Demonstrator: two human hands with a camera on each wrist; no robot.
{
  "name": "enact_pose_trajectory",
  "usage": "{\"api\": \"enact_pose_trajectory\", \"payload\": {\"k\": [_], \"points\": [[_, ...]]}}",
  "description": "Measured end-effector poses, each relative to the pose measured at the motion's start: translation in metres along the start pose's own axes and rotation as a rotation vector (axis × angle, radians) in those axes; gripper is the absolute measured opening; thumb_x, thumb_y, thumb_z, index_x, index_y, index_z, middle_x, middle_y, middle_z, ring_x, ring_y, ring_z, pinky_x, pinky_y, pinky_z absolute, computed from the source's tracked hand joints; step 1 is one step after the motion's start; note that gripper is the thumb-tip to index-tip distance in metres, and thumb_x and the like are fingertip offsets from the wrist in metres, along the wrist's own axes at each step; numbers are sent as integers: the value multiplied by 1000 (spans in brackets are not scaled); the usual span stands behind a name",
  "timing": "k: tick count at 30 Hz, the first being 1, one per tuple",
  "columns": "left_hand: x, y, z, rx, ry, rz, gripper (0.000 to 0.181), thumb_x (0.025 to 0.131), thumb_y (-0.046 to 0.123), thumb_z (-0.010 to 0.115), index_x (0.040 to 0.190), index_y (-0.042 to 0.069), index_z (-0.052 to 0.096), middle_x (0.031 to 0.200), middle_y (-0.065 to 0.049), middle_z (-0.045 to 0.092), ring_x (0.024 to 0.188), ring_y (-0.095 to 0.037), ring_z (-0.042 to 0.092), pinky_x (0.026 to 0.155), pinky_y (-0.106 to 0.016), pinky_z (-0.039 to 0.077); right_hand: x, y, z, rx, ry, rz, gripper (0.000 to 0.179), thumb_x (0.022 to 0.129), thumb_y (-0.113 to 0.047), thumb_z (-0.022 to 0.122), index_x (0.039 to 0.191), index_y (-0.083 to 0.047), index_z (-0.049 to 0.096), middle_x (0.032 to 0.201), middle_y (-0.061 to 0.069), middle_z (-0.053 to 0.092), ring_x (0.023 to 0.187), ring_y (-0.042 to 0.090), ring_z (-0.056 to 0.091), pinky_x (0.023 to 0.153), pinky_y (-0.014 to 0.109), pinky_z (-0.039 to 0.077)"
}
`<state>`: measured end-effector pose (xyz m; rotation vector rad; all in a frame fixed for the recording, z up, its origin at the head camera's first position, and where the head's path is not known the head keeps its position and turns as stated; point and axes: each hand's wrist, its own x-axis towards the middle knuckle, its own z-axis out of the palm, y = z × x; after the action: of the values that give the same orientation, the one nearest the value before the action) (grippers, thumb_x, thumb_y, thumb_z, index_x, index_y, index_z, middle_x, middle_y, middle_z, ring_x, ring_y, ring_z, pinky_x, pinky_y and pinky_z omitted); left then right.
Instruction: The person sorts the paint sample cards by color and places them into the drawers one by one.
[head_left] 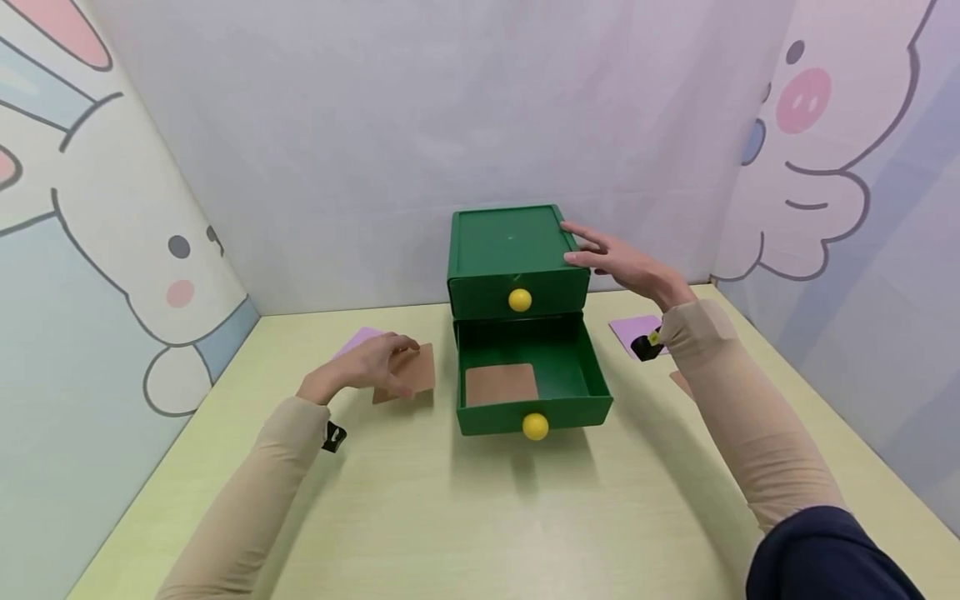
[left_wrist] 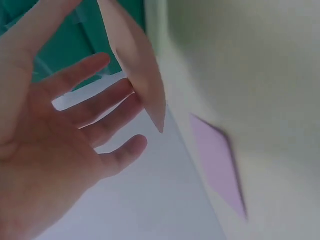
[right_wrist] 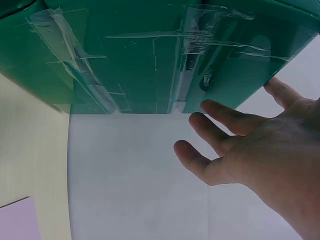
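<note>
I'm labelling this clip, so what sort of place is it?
Probably a small screened-off tabletop workspace: a pale table, a plain backdrop behind it, and cartoon-printed side walls.

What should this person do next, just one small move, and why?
Probably the left hand should carry the brown card it pinches over to the open lower drawer: a similar card already lies inside, beside bare space, and the right hand touches the green cabinet.
</note>
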<state>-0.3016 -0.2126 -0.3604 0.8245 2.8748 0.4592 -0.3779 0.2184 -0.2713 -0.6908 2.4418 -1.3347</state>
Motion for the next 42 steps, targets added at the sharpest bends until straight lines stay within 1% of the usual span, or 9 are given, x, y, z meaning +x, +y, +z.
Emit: {"api": "enact_pose_trajectory", "payload": {"k": [3, 6, 10, 16, 20, 26, 30, 33, 42], "points": [[-5, 10, -11, -9, 23, 2, 71, 69, 38, 86, 128, 9, 59, 122, -9, 62, 110, -26, 58, 92, -44, 49, 0, 0, 0, 2, -2, -2, 69, 97, -44, 51, 154, -41, 12, 164, 0, 2, 152, 28, 5, 117, 63, 11], [-9, 18, -21, -70, 25, 12, 69, 70, 35, 85, 127, 8, 59, 126, -9, 60, 116, -27, 55, 98, -47, 46, 0, 0, 1, 6, -4, -5, 69, 97, -44, 51, 154, -40, 12, 164, 0, 3, 152, 28, 5, 117, 62, 12], [-13, 30, -31, -122, 38, 48, 64, 69, 37, 86, 121, 10, 61, 124, -7, 60, 118, -26, 54, 103, -47, 43, 0, 0, 1, 11, -5, -5, 70, 97, -43, 52, 154, -40, 12, 164, 0, 3, 152, 28, 5, 117, 62, 12], [-17, 55, -45, -93, 77, 138, 58, 68, 43, 85, 112, 13, 63, 114, -1, 62, 107, -20, 55, 96, -42, 46, -1, -1, 0, 20, -1, -2, 69, 98, -43, 51, 154, -41, 12, 164, 0, 2, 152, 28, 4, 117, 62, 12], [-15, 73, -51, -80, 78, 173, 54, 69, 44, 85, 109, 14, 63, 108, 2, 61, 101, -17, 54, 92, -37, 47, -1, 0, 1, 23, 0, 1, 69, 98, -43, 51, 154, -41, 12, 164, 0, 2, 152, 28, 4, 117, 62, 12], [-9, 99, -55, -52, 74, 228, 49, 69, 47, 83, 99, 16, 61, 93, 2, 57, 87, -15, 50, 78, -30, 44, 1, 0, 2, 12, -4, 5, 70, 97, -45, 51, 154, -42, 11, 164, 0, 2, 152, 28, 4, 117, 63, 11], [-1, 114, -54, -62, 76, 276, 48, 69, 46, 84, 90, 13, 57, 82, 1, 54, 79, -14, 46, 70, -28, 38, 1, 0, 2, 10, -3, -3, 70, 97, -44, 51, 154, -41, 11, 164, 0, 1, 152, 28, 4, 117, 62, 12], [7, 124, -51, -57, 78, 303, 50, 69, 47, 83, 88, 11, 54, 78, -1, 51, 76, -14, 44, 67, -27, 35, 2, 1, 2, 11, -2, -8, 69, 98, -44, 51, 154, -41, 11, 164, -1, 2, 152, 28, 4, 117, 62, 12], [27, 154, -40, -11, 55, 293, 54, 71, 54, 80, 82, 12, 48, 72, 2, 41, 78, -15, 42, 66, -27, 31, 2, 1, 3, 17, -1, -9, 69, 98, -43, 51, 154, -40, 12, 164, 1, 2, 152, 30, 5, 117, 63, 12]]}}
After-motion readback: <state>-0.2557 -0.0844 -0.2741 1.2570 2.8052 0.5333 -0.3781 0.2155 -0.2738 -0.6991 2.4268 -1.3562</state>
